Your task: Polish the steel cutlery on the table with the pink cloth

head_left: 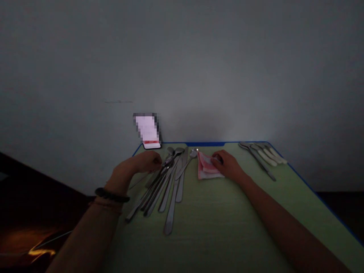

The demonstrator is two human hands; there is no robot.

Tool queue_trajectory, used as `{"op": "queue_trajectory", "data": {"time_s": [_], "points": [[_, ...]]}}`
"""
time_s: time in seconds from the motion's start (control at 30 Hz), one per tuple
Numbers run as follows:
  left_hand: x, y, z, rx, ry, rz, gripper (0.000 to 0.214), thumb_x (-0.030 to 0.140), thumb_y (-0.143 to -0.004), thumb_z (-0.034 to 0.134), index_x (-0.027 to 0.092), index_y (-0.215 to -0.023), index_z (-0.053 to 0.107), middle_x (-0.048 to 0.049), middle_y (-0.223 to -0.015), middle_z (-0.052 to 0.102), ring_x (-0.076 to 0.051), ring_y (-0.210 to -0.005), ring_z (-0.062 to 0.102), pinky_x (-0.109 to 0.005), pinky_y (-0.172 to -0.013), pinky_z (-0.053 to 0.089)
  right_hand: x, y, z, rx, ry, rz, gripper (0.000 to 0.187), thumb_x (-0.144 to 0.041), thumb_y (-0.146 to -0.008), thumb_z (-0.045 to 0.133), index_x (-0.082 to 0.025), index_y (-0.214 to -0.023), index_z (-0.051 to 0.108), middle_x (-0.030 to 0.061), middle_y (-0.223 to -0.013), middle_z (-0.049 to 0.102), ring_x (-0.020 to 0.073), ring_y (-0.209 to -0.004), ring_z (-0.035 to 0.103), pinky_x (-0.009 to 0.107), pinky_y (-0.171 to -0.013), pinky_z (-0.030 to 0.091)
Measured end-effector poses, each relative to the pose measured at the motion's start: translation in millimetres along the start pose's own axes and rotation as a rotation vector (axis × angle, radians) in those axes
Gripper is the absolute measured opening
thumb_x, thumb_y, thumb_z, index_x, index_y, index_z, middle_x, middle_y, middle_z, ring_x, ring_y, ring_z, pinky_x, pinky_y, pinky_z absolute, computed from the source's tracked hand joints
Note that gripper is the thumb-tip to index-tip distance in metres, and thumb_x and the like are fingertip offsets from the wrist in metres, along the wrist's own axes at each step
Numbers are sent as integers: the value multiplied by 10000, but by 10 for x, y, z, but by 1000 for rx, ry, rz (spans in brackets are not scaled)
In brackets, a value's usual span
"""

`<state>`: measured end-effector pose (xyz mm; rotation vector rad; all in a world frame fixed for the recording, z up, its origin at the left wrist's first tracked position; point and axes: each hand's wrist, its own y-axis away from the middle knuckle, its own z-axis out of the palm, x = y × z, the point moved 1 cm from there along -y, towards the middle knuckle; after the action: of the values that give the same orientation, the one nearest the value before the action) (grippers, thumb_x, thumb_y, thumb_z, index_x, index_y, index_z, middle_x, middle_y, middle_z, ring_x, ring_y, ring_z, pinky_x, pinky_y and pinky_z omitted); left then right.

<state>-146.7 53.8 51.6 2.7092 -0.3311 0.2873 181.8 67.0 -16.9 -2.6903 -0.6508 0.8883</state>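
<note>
Before me, one table (216, 223), pale green top, blue edging (302, 181), with a thicker blue strip (205, 144) midway along the far side. At its far left corner, one phone (148, 131), tilted back — screen lit pale pink, contents blurred. Behind, one grey wall (199, 76), bearing a thin horizontal mark (118, 101). To my lower left, one orange gleam (42, 251) in shadow — source too dark to identify.

Two hands (148, 162), one phone (147, 129), one folded cloth (207, 165), one bench (213, 220) and two groups of cutlery (174, 193), whose overlapping pieces cannot be counted surely.
</note>
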Motion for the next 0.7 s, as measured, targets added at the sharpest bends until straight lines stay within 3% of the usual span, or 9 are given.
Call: {"op": "queue_trajectory", "data": {"time_s": [0.33, 0.6, 0.7], "points": [[8, 10, 12, -26, 21, -26, 255, 362, -647, 537, 160, -754, 649, -32, -690, 653, -142, -601, 562, -228, -557, 372, -28, 6, -22, -1, 1, 7, 235, -330, -827, 485, -184, -983, 583, 55, -899, 576, 145, -801, 533, 272, -743, 394], [60, 57, 20, -103, -32, -26, 314, 457, -691, 517, 160, -733, 614, -28, -651, 625, -148, -575, 541, -247, -539, 360, -29, 1, -19, -8, 11, 5, 244, -330, -827, 484, -181, -994, 583, 57, -904, 569, 144, -801, 530, 268, -744, 392], [44, 53, 11, -60, -62, -34, 327, 470, -688, 523, 156, -734, 604, -35, -676, 635, -159, -609, 554, -249, -551, 366, -25, 3, -15, -5, 15, 6, 244, -329, -825, 491, -179, -994, 583, 58, -906, 570, 143, -799, 530, 266, -745, 391]]}}
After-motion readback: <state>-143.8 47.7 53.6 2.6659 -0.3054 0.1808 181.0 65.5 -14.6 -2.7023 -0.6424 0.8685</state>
